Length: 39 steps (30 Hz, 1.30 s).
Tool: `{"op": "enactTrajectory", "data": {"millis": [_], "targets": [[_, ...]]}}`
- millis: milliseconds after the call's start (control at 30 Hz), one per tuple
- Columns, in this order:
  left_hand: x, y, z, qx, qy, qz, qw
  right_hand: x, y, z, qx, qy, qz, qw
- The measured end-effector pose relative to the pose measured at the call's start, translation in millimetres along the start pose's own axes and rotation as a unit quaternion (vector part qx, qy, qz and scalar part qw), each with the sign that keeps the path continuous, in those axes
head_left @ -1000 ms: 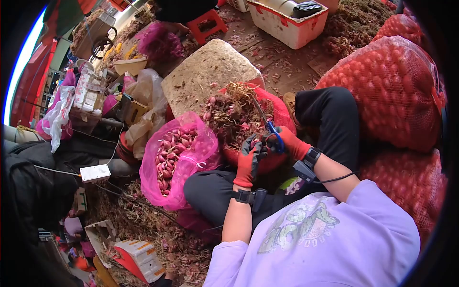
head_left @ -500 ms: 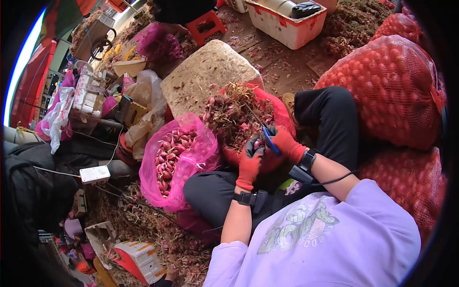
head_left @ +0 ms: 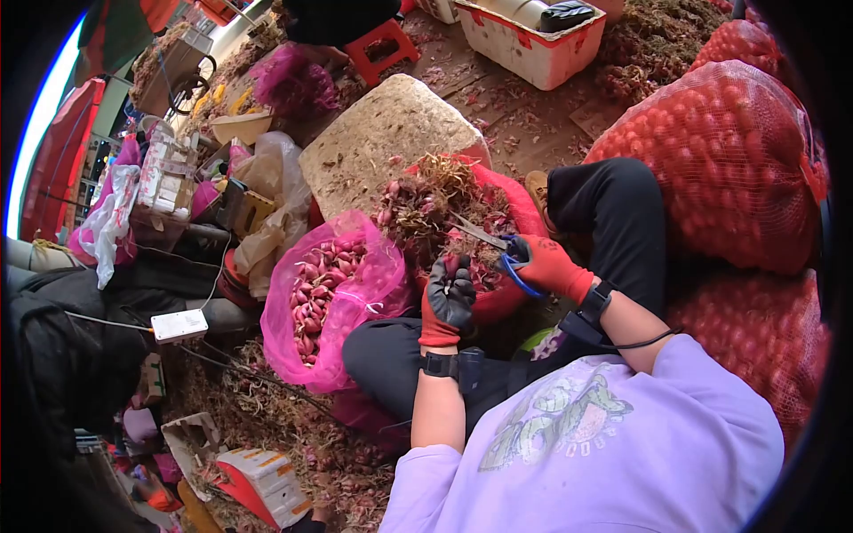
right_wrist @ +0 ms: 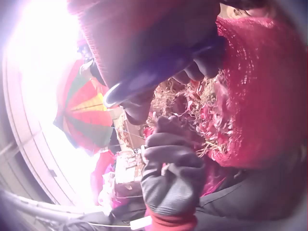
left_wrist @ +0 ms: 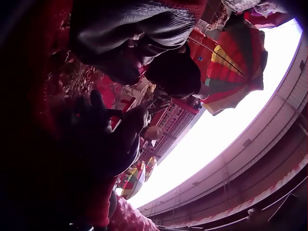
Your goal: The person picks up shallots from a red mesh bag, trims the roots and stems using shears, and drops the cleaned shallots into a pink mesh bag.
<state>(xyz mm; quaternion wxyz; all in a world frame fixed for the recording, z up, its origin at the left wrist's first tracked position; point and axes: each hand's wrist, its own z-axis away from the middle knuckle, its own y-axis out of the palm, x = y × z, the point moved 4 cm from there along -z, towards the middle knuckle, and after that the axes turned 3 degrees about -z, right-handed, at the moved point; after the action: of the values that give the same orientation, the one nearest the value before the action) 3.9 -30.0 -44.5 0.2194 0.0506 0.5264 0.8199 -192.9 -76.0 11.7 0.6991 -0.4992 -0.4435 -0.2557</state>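
In the head view my left hand point(head_left: 450, 298), in a red glove with a grey coated palm, curls its fingers round a dark red shallot point(head_left: 456, 264). To its right, my gloved right hand point(head_left: 546, 265) grips scissors point(head_left: 480, 233) by their blue handles, blades pointing up and left. Both hands are at the near edge of a red mesh bag point(head_left: 511, 200) full of shallots with dry roots and tops. Trimmed shallots point(head_left: 313, 298) fill a pink mesh bag point(head_left: 280, 266) on the left. The right wrist view shows the curled left fingers point(right_wrist: 168, 149) below the blue scissor handle point(right_wrist: 154, 74).
A dirty white foam slab point(head_left: 355, 133) lies beyond the bags. Large red sacks point(head_left: 711, 160) of shallots are stacked on the right. A white foam box point(head_left: 533, 49) stands at the back. Dry trimmings point(head_left: 302, 453) cover the ground at lower left, near a white power box point(head_left: 178, 324).
The two hands have moved apart: the left lower and to the left, palm turned up, the right a little to the right with the scissors. The scissor blades now slant more to the left.
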Motion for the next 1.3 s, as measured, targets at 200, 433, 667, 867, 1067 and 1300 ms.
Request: {"op": "enactTrajectory", "data": {"millis": [200,433,667,867,1067,1300], "targets": [[15.1,11.7,3.7,0.034,-0.102,0.003,0.994,21.2,-8.4,3.9,-0.027,-0.104,-0.118,0.987],[28.0,14.7,7.4,0.001,-0.066,-0.186,0.98,3.0,24.9,-28.2,0.074,-0.012,-0.179,0.981],[23.7,23.8,6.8,0.017,-0.077,-0.109,0.991,-27.1,55.2,-29.7,0.189,0.284,-0.7,0.627],[8.2,23.0,7.7,-0.025,0.06,-0.063,0.996,-15.5,9.9,-5.1,0.1,0.184,-0.305,0.929],[-1.8,21.1,4.5,-0.003,0.078,-0.044,0.996,12.8,-7.7,40.5,0.002,-0.004,0.141,0.99],[11.3,22.1,4.9,0.114,-0.078,0.019,0.99,24.4,-4.3,37.1,0.019,-0.05,0.239,0.97]]}}
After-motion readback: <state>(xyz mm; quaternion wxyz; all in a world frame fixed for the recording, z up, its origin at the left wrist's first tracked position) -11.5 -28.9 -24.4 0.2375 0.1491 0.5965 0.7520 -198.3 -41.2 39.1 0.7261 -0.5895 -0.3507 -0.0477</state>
